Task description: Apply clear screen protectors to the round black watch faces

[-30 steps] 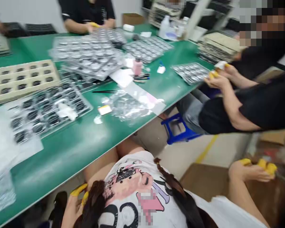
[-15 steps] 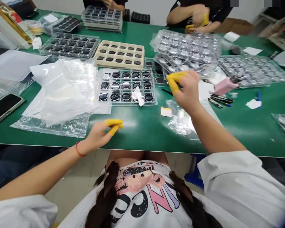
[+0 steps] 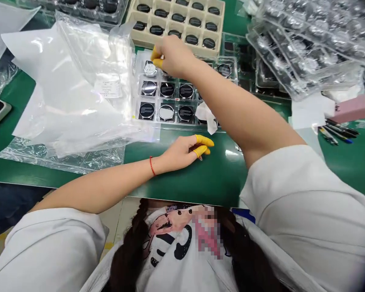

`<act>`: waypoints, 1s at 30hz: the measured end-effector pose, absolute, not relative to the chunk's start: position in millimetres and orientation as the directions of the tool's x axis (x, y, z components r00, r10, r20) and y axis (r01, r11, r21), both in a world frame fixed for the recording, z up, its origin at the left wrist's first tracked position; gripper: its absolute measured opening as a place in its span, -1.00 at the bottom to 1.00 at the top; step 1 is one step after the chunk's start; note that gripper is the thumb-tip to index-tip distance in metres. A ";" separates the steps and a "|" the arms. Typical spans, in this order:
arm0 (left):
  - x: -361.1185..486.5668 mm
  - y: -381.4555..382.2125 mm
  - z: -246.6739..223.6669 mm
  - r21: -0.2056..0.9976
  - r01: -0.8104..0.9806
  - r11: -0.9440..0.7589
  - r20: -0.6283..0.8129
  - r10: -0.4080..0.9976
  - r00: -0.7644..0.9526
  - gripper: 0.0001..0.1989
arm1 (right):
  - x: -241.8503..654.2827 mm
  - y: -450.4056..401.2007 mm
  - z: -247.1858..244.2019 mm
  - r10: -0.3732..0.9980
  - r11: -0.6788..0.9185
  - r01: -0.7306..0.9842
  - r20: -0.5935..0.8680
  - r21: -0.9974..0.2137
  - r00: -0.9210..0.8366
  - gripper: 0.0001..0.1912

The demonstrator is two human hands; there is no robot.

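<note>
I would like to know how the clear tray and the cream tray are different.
The clear tray is see-through, while the cream tray looks opaque. The clear tray lies nearer to the person; the cream tray lies beyond it. A crumpled white scrap lies on the clear tray; none shows on the visible part of the cream tray. Both are divided into cells that hold mostly dark round pieces.

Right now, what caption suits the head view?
Right hand over a clear tray of round pieces; left hand in front.
</note>
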State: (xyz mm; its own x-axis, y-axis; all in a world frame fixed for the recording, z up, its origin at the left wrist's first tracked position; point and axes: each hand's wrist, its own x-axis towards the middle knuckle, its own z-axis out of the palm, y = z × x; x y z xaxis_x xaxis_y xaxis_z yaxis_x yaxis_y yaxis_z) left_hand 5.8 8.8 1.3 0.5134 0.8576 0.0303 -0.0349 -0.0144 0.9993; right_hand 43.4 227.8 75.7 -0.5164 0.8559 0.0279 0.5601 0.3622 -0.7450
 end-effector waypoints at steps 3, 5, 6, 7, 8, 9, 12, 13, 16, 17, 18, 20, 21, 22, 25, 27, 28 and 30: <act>2.0 11.0 0.6 0.997 -0.072 0.010 0.026 0.877 0.481 -0.78 | 3.4 238.3 73.7 0.867 0.412 0.754 -0.035 -0.511 -0.497 -0.64; 1.6 14.5 -1.6 0.993 -0.103 0.049 0.003 0.889 0.458 -0.80 | -11.5 242.3 78.4 0.863 0.425 0.829 -0.114 -0.364 -0.493 -0.64; 1.8 16.6 -2.4 0.990 -0.118 0.075 -0.013 0.891 0.453 -0.81 | -15.6 243.5 81.7 0.858 0.433 0.849 -0.150 -0.303 -0.492 -0.64; 2.1 18.7 -2.9 0.986 -0.132 0.101 -0.031 0.892 0.450 -0.82 | -17.6 244.1 85.3 0.852 0.443 0.859 -0.177 -0.255 -0.492 -0.64; 2.2 20.8 -2.8 0.982 -0.144 0.126 -0.049 0.892 0.449 -0.82 | -17.3 243.8 89.0 0.844 0.459 0.860 -0.191 -0.223 -0.500 -0.66; 2.1 22.8 -1.9 0.977 -0.153 0.149 -0.066 0.891 0.449 -0.82 | -14.2 242.1 92.9 0.839 0.474 0.857 -0.189 -0.203 -0.510 -0.67; 0.3 27.7 4.4 0.958 -0.183 0.222 -0.126 0.896 0.426 -0.86 | 15.2 222.6 107.0 0.838 0.514 0.832 -0.084 -0.207 -0.539 -0.68; -0.6 29.1 7.3 0.946 -0.205 0.252 -0.154 0.903 0.401 -0.79 | 32.0 210.0 112.3 0.844 0.518 0.819 -0.005 -0.246 -0.536 -0.67; -2.4 32.2 15.9 0.902 -0.282 0.327 -0.226 0.914 0.337 -0.46 | 96.2 155.7 120.8 0.839 0.543 0.666 0.291 -0.511 -0.460 -0.73; -2.3 32.5 18.0 0.890 -0.300 0.345 -0.235 0.908 0.346 -0.40 | 118.8 135.0 118.4 0.822 0.560 0.585 0.310 -0.587 -0.477 -0.78; -1.7 32.3 19.3 0.881 -0.307 0.361 -0.237 0.897 0.373 -0.38 | 140.2 114.6 112.7 0.819 0.529 0.519 0.243 -0.671 -0.520 -0.82; 0.6 30.1 19.7 0.873 -0.295 0.389 -0.234 0.863 0.447 -0.47 | 175.2 78.3 93.2 0.818 0.456 0.502 0.124 -0.735 -0.561 -0.87; 2.1 28.1 18.8 0.878 -0.275 0.391 -0.227 0.847 0.480 -0.55 | 187.7 63.6 81.3 0.833 0.422 0.486 0.117 -0.765 -0.540 -0.86; 3.4 25.8 17.3 0.891 -0.251 0.378 -0.213 0.837 0.504 -0.60 | 196.5 51.6 69.5 0.851 0.377 0.475 0.095 -0.795 -0.516 -0.87; 5.8 17.6 11.7 0.948 -0.186 0.257 -0.124 0.839 0.529 -0.49 | 205.2 31.2 43.1 0.908 0.213 0.356 0.049 -0.910 -0.417 -0.91; 5.6 12.1 9.0 0.974 -0.138 0.179 -0.079 0.844 0.531 -0.35 | 202.4 26.6 35.1 0.931 0.112 0.261 0.009 -0.959 -0.364 -0.85; 5.0 9.5 8.3 0.982 -0.114 0.153 -0.068 0.839 0.540 -0.27 | 200.4 25.4 33.1 0.937 0.074 0.232 -0.012 -0.970 -0.348 -0.80; 3.5 4.8 7.5 0.990 -0.074 0.121 -0.057 0.818 0.573 -0.12 | 197.4 23.1 30.6 0.934 0.029 0.199 -0.044 -0.980 -0.353 -0.78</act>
State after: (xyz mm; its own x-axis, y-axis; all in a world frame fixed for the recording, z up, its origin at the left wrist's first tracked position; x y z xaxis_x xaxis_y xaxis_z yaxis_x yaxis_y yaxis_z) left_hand 3.5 4.8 7.5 0.5728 0.8177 -0.0565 -0.0744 0.1205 0.9899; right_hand 197.4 23.1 30.6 -0.3533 0.9345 -0.0444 0.1986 0.0286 -0.9797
